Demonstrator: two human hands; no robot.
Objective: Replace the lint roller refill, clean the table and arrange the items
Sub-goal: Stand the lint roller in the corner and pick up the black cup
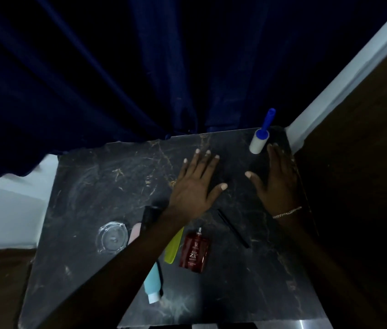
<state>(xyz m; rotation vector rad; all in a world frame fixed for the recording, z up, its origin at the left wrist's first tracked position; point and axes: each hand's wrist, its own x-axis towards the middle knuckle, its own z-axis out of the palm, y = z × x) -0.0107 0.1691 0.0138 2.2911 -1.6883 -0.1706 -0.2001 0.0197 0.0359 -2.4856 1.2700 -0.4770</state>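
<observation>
Head view: both hands, left (196, 186) and right (279, 179), flat, empty on counter (107, 186); lint roller (259, 143) likely light, rigid — grip blue handle.

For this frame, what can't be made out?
Head view only:
- Pink item and black object: partly covered by the left forearm, unidentifiable.
- Yellow-green item and teal bottle: upper ends hidden by the same arm.
- Red bottle: small label print too dim.
- Lint roller: sheet condition unclear.
</observation>
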